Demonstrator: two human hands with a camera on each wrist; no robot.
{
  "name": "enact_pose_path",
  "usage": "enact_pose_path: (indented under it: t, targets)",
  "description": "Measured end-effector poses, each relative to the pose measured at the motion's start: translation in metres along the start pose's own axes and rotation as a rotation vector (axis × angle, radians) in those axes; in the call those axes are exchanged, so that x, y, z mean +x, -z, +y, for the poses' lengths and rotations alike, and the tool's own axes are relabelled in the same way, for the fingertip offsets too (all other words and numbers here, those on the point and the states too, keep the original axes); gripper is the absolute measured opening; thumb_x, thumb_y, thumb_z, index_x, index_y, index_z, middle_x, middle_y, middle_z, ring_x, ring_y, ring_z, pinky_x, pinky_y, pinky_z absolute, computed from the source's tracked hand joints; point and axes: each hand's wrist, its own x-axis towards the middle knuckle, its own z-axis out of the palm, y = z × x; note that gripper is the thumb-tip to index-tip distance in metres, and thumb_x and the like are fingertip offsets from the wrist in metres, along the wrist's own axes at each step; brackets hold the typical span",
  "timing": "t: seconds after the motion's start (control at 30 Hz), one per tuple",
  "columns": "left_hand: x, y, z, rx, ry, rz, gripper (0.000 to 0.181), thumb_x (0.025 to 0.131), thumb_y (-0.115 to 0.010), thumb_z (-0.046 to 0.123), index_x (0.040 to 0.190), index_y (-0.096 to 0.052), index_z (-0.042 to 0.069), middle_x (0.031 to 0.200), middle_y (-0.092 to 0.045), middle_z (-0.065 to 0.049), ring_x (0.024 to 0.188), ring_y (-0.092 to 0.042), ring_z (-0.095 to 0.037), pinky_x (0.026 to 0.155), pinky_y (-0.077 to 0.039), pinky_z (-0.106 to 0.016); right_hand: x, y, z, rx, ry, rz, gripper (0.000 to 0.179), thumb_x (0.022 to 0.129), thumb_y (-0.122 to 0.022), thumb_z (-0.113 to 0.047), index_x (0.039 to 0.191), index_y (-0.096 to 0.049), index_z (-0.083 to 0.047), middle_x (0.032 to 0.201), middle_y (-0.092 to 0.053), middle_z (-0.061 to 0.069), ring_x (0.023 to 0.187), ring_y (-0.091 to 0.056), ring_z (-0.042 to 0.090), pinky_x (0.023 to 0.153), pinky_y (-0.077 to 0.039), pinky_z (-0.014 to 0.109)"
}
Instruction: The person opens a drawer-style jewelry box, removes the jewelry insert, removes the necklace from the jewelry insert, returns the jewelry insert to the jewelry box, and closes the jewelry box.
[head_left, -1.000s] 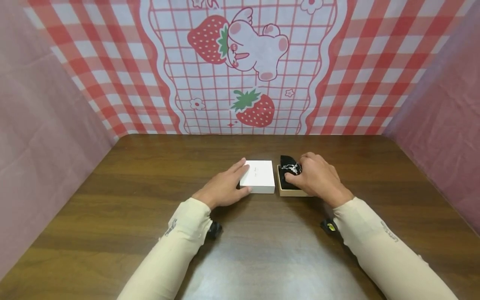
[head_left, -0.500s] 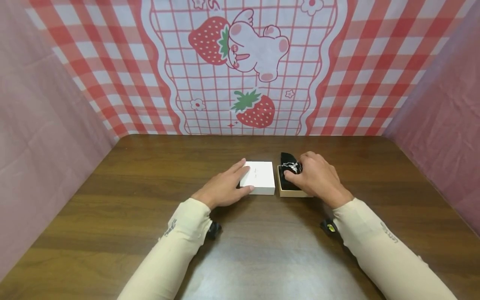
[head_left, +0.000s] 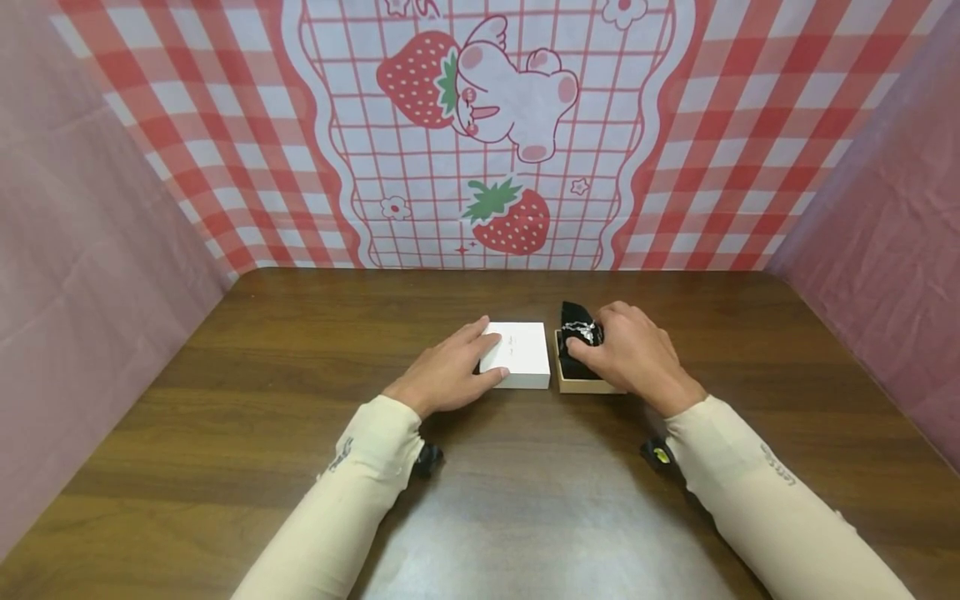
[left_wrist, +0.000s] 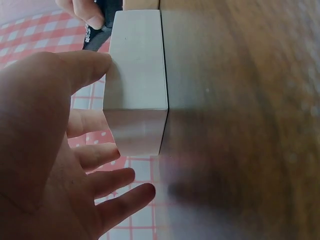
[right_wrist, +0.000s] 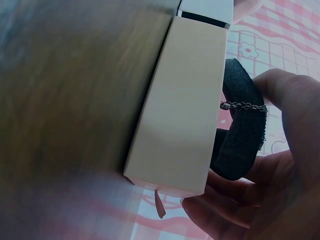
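In the head view, my left hand (head_left: 446, 367) rests at the left side of a white box (head_left: 517, 354) with small print on top. Its fingers are extended, and the thumb (left_wrist: 95, 65) touches the box's upper edge in the left wrist view. Just right of it stands an open tan box (head_left: 588, 386) with a black inside. My right hand (head_left: 637, 354) pinches a black cushion (right_wrist: 242, 125) between thumb and fingers. The cushion stands tilted up from the tan box, and a silver chain bracelet (right_wrist: 245, 106) is wrapped around it.
Both boxes sit on a brown wooden table (head_left: 480, 483). A checkered strawberry-print cloth (head_left: 480, 208) hangs along the back, with pink curtains (head_left: 885, 250) at the sides. A small ribbon tab (right_wrist: 160, 205) sticks out from the tan box's end.
The black cushion has risen and tilted up slightly at its far end, and my right thumb has shifted a little with it. The left hand and white box stay nearly still.
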Motion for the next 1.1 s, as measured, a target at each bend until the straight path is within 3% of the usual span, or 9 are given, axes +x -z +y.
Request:
enact_pose_path:
  t: [0.17,0.4,0.6,0.9,1.1]
  targets:
    - [0.0005,0.0001,-0.0004,0.011,-0.034,0.019,0.064,0.1,-0.053,0.05,0.152,-0.045,0.013,0.164,-0.025,-0.006,0.15,-0.022,-0.026,0.118,-0.025,-0.047,-0.0007,-0.001,-0.0003,0.008,0.011,0.013,0.066,0.09,-0.065,-0.049,0.125,-0.063,0.007,0.129,-0.057,0.024,0.115,-0.054,0.039,0.089,-0.049,0.063]
    - [0.0033,-0.0007,-0.0016,0.033,-0.129,0.098,0.048,0.102,-0.054,0.041,0.138,-0.061,0.01,0.153,-0.046,-0.006,0.145,-0.035,-0.027,0.118,-0.026,-0.04,-0.0003,-0.0027,-0.0019,0.013,0.03,0.05,0.063,0.088,-0.065,-0.048,0.122,-0.065,0.006,0.128,-0.058,0.021,0.114,-0.055,0.037,0.086,-0.05,0.061]
    - [0.0047,0.0001,0.0003,0.032,-0.152,0.14,0.042,0.102,-0.055,0.037,0.133,-0.064,0.011,0.147,-0.052,-0.006,0.142,-0.039,-0.025,0.118,-0.026,-0.039,-0.0001,-0.0026,-0.0032,0.022,0.044,0.073,0.062,0.087,-0.067,-0.048,0.12,-0.066,0.005,0.126,-0.06,0.019,0.113,-0.056,0.035,0.085,-0.051,0.059]
    - [0.0046,0.0011,0.0012,0.035,-0.216,0.221,0.031,0.101,-0.057,0.032,0.124,-0.07,0.015,0.126,-0.067,-0.001,0.119,-0.059,-0.019,0.103,-0.045,-0.037,-0.0009,-0.0022,-0.0052,0.027,0.088,0.084,0.059,0.088,-0.069,-0.046,0.118,-0.067,0.005,0.124,-0.061,0.019,0.11,-0.057,0.034,0.084,-0.052,0.057]
    - [0.0054,0.001,0.0032,0.037,-0.217,0.241,0.03,0.102,-0.057,0.033,0.12,-0.073,0.016,0.118,-0.07,0.002,0.11,-0.062,-0.016,0.097,-0.048,-0.036,-0.0011,-0.0026,-0.0067,0.016,0.103,0.091,0.059,0.087,-0.069,-0.046,0.118,-0.067,0.004,0.122,-0.061,0.019,0.108,-0.057,0.033,0.084,-0.052,0.055]
